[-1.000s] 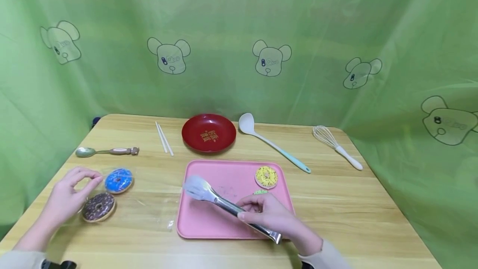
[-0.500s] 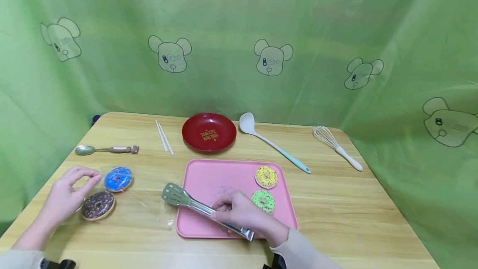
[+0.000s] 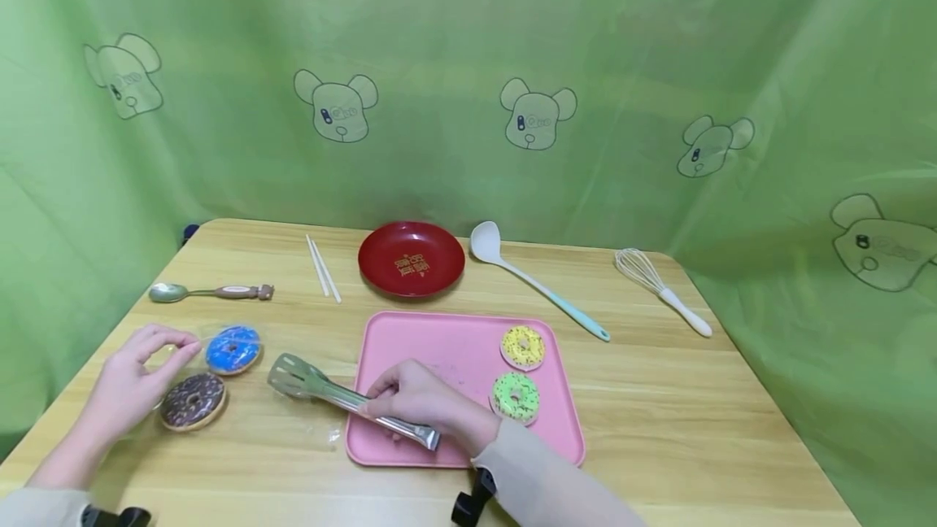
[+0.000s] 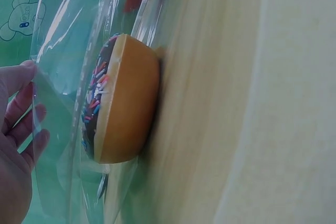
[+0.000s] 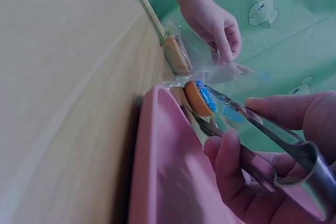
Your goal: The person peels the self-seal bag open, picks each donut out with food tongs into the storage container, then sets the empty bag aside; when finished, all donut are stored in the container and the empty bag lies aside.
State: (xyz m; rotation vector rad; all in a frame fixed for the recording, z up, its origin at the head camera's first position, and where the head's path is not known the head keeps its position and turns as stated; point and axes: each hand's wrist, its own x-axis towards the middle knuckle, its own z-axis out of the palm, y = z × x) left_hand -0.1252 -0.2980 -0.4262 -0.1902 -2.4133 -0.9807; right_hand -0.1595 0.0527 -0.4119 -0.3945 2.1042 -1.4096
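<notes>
My left hand point(image 3: 135, 376) pinches the raised edge of a clear plastic bag point(image 4: 60, 51) between thumb and fingers. A chocolate donut with sprinkles point(image 3: 193, 402) and a blue-iced donut point(image 3: 233, 350) lie with the bag's film around them at the table's left. My right hand point(image 3: 420, 398) grips metal tongs point(image 3: 325, 390) at mid-length over the left part of the pink tray point(image 3: 410, 336). The tongs' slotted tip points left toward the two donuts, and nothing is between the arms in the right wrist view. A yellow donut point(image 3: 523, 347) and a green donut point(image 3: 516, 396) rest on the tray's right side.
Behind the tray stand a red plate point(image 3: 411, 260) and a ladle point(image 3: 538, 285). White chopsticks point(image 3: 323, 269) and a spoon point(image 3: 211, 293) lie at the back left, a whisk point(image 3: 662, 291) at the right. A green curtain point(image 3: 439, 161) hangs along the back and sides.
The right hand and tongs have moved left across the tray, uncovering the green donut. The tongs' tip now reaches past the tray's left edge. The left hand has stayed in place.
</notes>
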